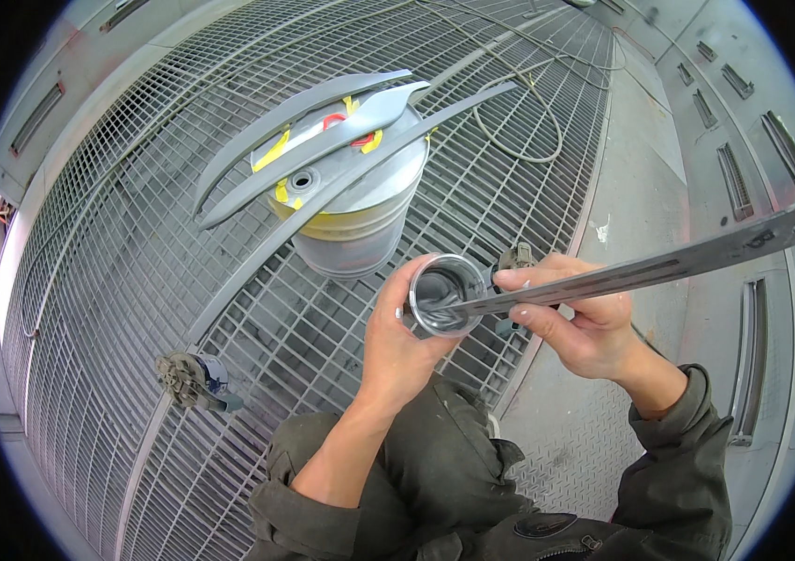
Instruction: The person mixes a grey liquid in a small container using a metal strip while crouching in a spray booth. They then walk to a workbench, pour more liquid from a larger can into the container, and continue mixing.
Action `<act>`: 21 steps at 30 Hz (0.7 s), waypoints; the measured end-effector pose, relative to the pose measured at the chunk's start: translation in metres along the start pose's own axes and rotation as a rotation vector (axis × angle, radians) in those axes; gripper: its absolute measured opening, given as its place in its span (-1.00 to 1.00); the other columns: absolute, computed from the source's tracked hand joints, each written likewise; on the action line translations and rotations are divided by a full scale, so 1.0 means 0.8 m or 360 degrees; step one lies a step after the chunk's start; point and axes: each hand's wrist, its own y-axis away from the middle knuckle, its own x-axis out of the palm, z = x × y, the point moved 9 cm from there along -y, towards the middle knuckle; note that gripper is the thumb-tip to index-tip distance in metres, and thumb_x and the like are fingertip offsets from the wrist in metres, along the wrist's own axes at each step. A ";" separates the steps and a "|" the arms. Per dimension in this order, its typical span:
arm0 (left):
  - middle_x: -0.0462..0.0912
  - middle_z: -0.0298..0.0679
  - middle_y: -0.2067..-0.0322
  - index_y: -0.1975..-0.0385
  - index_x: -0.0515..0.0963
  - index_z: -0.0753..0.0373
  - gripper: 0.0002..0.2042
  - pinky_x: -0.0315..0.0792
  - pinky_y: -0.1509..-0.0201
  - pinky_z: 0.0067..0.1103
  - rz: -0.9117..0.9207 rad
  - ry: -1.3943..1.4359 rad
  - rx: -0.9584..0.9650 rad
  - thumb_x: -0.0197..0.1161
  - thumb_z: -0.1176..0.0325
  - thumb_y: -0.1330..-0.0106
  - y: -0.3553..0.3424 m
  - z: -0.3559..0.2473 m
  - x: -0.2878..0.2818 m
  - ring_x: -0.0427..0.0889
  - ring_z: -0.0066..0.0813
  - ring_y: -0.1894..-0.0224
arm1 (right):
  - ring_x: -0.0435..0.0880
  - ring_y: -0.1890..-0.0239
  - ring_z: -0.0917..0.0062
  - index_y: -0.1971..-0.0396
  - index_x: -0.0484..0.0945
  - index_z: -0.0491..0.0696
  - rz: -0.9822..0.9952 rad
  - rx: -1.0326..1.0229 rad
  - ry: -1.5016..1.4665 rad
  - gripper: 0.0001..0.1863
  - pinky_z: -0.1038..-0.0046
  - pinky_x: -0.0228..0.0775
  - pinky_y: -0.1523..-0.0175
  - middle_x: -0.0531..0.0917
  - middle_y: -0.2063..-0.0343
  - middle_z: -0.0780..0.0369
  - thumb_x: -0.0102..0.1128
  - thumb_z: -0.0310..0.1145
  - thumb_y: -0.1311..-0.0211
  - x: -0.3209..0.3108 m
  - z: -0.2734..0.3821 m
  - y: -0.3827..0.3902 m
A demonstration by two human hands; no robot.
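Note:
My left hand [391,341] is wrapped round a clear mixing cup [423,319] with grey liquid inside. Between the thumb and fingers of my right hand [585,323] is a long flat grey stirring stick [669,265]. Its lower end dips into the cup, while the far end, with a small hole, sticks up to the right. Specks of white show on my fingers. Partly hidden behind my right hand is a dark fitting [515,256], whose kind I cannot make out.
Ahead stands a metal drum [357,245] bearing several long curved grey trim pieces [330,140], with yellow tape among them. A dirty capped can-like object [194,381] sits on the floor grating [229,449] at left. A hose [561,140] loops beyond the drum. Vented walls [739,187] rise on both sides.

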 end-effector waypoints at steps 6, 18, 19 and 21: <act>0.53 -0.32 -0.11 -0.25 0.36 0.23 -0.20 0.43 -0.28 -0.51 -0.0004 0.0026 0.0047 0.54 0.66 0.10 0.001 0.000 0.001 0.53 -0.48 -0.18 | 0.60 0.43 0.60 0.04 0.69 -0.18 -0.0235 -0.0045 0.0019 -0.66 0.52 0.44 0.35 0.75 0.28 0.23 0.38 -0.60 -0.14 -0.021 0.000 -0.003; 0.52 -0.29 -0.13 -0.24 0.37 0.23 -0.21 0.42 -0.30 -0.50 -0.0060 0.0184 0.0090 0.52 0.66 0.11 0.003 -0.019 -0.015 0.53 -0.46 -0.19 | 0.54 0.48 0.65 0.07 0.66 -0.24 -0.0328 0.0084 -0.0148 -0.71 0.57 0.34 0.37 0.68 0.40 0.23 0.33 -0.64 -0.18 -0.020 0.000 -0.007; 0.50 -0.28 -0.15 -0.25 0.35 0.25 -0.18 0.43 -0.30 -0.50 -0.0069 0.0153 0.0102 0.52 0.70 0.13 0.004 -0.025 -0.019 0.52 -0.45 -0.20 | 0.53 0.48 0.65 0.08 0.67 -0.25 -0.0289 0.0027 -0.0087 -0.72 0.57 0.34 0.37 0.67 0.41 0.23 0.33 -0.64 -0.18 -0.019 0.005 -0.013; 0.51 -0.28 -0.14 -0.25 0.36 0.25 -0.20 0.40 -0.32 -0.49 -0.0073 0.0204 0.0063 0.52 0.67 0.12 0.007 -0.030 -0.027 0.52 -0.46 -0.20 | 0.52 0.48 0.65 0.10 0.67 -0.26 -0.0217 -0.0104 0.0012 -0.73 0.57 0.34 0.37 0.66 0.41 0.23 0.32 -0.66 -0.18 -0.017 0.018 -0.027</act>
